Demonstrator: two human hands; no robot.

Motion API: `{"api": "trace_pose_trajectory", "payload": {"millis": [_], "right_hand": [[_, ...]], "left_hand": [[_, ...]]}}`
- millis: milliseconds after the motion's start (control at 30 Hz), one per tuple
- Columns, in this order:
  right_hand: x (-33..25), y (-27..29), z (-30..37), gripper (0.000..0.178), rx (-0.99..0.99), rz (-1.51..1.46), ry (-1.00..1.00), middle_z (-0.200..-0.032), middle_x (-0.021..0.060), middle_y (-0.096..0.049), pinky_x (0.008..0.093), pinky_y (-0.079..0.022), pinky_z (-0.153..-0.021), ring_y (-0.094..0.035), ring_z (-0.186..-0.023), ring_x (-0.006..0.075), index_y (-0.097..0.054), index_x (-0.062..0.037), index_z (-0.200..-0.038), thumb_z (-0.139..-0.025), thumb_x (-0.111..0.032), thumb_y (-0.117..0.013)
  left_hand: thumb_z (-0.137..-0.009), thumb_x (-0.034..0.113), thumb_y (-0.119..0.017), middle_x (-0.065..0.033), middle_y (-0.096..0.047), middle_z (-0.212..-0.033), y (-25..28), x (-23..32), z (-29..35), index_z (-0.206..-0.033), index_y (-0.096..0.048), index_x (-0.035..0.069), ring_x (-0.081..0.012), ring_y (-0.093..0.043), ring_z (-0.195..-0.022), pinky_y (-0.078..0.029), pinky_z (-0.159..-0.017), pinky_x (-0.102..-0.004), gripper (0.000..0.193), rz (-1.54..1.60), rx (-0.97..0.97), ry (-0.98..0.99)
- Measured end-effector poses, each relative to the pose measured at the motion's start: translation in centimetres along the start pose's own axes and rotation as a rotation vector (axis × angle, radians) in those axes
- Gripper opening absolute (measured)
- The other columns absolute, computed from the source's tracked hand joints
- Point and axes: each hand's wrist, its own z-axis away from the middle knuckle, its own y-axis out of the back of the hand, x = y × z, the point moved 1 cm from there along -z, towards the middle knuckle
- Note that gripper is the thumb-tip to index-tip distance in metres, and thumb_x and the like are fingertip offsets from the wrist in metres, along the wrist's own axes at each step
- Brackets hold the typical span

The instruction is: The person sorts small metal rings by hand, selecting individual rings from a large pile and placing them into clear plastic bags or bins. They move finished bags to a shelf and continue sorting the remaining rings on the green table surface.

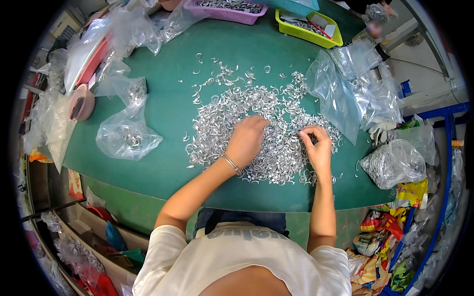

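Left hand (248, 140) and right hand (320, 146) are curled; whether pieces (213, 132) are pinched cannot be told; best parted lightly, 1 by 1.

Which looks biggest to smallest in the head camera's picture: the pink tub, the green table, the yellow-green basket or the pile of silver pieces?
1. Green table
2. Pile of silver pieces
3. Yellow-green basket
4. Pink tub

That's how big they look here.
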Motion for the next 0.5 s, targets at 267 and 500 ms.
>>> {"api": "trace_pose_trajectory", "payload": {"millis": [267, 500], "right_hand": [[1.6, 0.9, -0.8, 0.014, -0.056, -0.859, -0.581, -0.067, 0.0069, -0.060, 0.0214, -0.042, -0.048, -0.056, -0.054, 0.0123, -0.053, -0.0032, -0.078, -0.086, -0.015, -0.056], [3.0, 2.6, -1.7, 0.013, 0.059, -0.595, -0.520, -0.060, 0.0020, -0.052, 0.0202, -0.035, -0.042, -0.049, -0.050, 0.0083, -0.054, -0.0004, -0.091, -0.087, -0.004, -0.042]], "left_hand": [[-0.078, 0.008, -0.053, -0.0069, -0.040, -0.131, -1.8, 1.3, 1.8, -0.114, -0.052, 0.008, -0.0294, -0.036, -0.121, -0.027, -0.098, -0.0536, 0.035, -0.444, -0.325, -0.155], [-0.079, 0.009, -0.055, -0.0121, -0.039, -0.130, -1.4, 0.8, 1.7, -0.113, -0.051, 0.006, -0.0326, -0.035, -0.122, -0.024, -0.099, -0.0541, 0.034, -0.456, -0.135, 0.033]]}}
